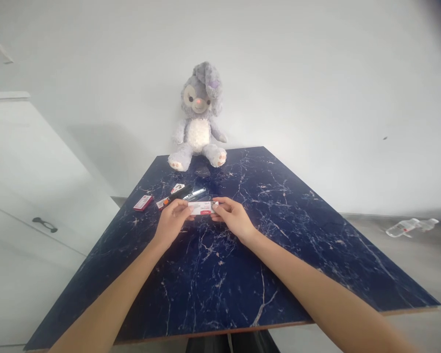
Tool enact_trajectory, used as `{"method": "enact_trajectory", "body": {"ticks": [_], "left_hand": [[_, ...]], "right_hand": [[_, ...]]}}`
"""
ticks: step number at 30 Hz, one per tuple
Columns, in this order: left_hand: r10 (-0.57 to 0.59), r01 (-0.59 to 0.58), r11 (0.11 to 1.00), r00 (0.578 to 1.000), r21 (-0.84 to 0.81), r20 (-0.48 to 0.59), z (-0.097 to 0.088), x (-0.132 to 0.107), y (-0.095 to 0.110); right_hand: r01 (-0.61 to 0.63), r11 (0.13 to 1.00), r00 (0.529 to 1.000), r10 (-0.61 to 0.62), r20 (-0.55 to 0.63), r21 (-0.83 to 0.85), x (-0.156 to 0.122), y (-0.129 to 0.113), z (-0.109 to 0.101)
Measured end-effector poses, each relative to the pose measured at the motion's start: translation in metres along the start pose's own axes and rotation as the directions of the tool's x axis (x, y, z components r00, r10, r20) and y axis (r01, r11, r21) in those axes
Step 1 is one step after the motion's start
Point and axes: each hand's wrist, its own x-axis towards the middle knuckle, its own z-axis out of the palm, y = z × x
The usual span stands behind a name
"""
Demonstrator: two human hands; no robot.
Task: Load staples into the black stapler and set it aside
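Observation:
Between my two hands I hold a small flat white box [201, 208] with red and grey print, level above the tabletop. My left hand [172, 220] pinches its left end, thumb on the near face. The right end sits between the thumb and fingers of my right hand [235, 218]. Just beyond my left hand lie a black pen-like tool [182, 192] with an orange part and a slim silver-and-clear tool [195, 194]. A small red-and-white box [143, 203] rests to the left, and another small white box [177, 188] lies behind the black tool.
A grey plush rabbit [199, 132] sits at the far edge of the dark blue marbled table [220, 294], against the wall. A white cabinet [29, 171] with a dark handle stands at the left. Clear plastic packaging [407, 227] lies on the floor to the right.

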Motion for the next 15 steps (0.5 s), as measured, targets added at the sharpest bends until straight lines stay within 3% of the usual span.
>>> {"method": "enact_trajectory", "body": {"ticks": [4, 7, 9, 11, 13, 15], "left_hand": [[0.109, -0.100, 0.990, 0.989, 0.097, -0.096, -0.004, -0.002, 0.007], [0.120, -0.110, 0.989, 0.988, 0.101, -0.095, -0.004, -0.002, 0.009], [0.086, -0.081, 0.994, 0.994, 0.066, -0.074, -0.004, -0.001, 0.008], [0.048, -0.047, 0.999, 0.997, 0.027, -0.054, -0.002, 0.000, 0.008], [0.018, -0.018, 1.000, 0.999, 0.001, -0.034, -0.001, 0.000, 0.007], [-0.005, 0.004, 1.000, 1.000, -0.018, -0.020, 0.000, 0.000, 0.005]], "right_hand": [[-0.017, 1.000, 1.000, 0.016, -0.008, -0.017, -0.001, 0.004, 0.001], [0.114, 0.978, 0.993, -0.111, 0.027, -0.173, -0.004, 0.005, 0.000], [0.275, 0.881, 0.960, -0.270, 0.069, -0.385, -0.007, 0.002, -0.001], [0.399, 0.700, 0.905, -0.406, 0.129, -0.592, -0.011, -0.002, -0.003], [0.431, 0.548, 0.872, -0.458, 0.173, -0.717, -0.013, -0.006, -0.004], [0.418, 0.474, 0.870, -0.453, 0.193, -0.775, -0.013, -0.007, -0.006]]}}
